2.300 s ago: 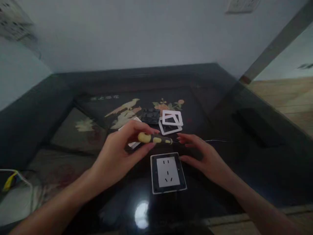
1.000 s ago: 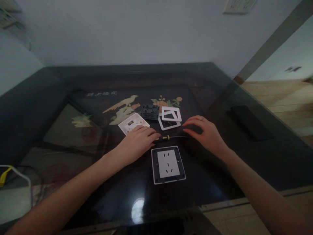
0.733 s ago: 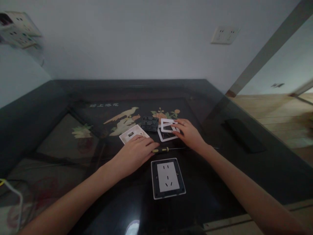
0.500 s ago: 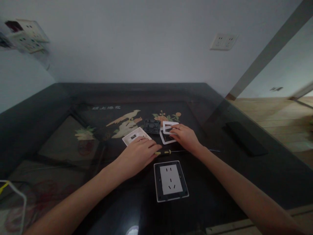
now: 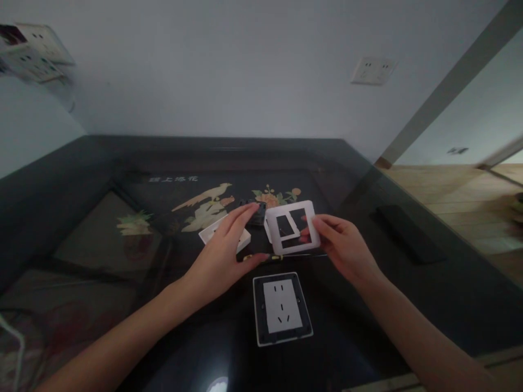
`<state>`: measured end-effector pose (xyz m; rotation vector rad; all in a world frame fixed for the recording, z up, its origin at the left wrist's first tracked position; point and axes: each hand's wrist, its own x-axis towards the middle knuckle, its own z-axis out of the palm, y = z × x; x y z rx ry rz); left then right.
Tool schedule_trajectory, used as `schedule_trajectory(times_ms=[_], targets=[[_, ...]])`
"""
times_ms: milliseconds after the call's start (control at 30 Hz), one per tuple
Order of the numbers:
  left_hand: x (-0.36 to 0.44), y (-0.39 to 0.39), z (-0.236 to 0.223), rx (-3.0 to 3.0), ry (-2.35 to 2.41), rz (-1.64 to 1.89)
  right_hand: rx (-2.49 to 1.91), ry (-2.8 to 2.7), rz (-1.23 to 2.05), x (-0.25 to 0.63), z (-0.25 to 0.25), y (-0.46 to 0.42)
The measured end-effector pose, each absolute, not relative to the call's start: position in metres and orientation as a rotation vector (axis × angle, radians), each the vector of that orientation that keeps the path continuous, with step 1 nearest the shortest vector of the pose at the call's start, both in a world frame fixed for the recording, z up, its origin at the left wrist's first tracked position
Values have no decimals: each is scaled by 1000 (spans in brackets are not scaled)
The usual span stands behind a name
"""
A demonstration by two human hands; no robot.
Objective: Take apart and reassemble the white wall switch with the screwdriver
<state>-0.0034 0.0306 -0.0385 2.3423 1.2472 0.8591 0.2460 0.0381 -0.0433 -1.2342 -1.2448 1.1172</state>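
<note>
My right hand pinches a white socket cover frame by its right edge, raised above the table. Through its opening a second white frame shows, lying behind. My left hand has thumb and fingers apart over a shallow white box, which it partly hides. Just beyond its fingertips lies a black plastic piece. A screwdriver with a yellow and black handle lies by the left thumb. Nearer me sits a wall socket with a white face and dark surround.
The glossy black table carries an inlaid bird and flowers. A dark flat slab lies at the right. A double socket is on the wall, more sockets at upper left. A white cable runs at lower left.
My right hand has lifted the white frame off the pile toward me and turned it more face-on. My left hand has risen and spread thumb from fingers near the box and screwdriver.
</note>
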Motion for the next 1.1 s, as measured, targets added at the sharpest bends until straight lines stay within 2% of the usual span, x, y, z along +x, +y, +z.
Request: schedule_trajectory(times_ms=[233,533,633,800,1100], targets=[[5,22,-42,2382,1229,699,-1150,-1008,1513,232,-48,13],[2,22,-43,2466,1181,651,-1131,-988,1579,234,-52,9],[1,23,-42,2487,1170,654,-1125,-1195,1383,240,-49,11],[-1,17,-37,2447,1134,600,-1118,-1970,849,254,-36,3],[-7,-40,-74,2263,1060,630,-1088,-2334,858,267,-53,-36]])
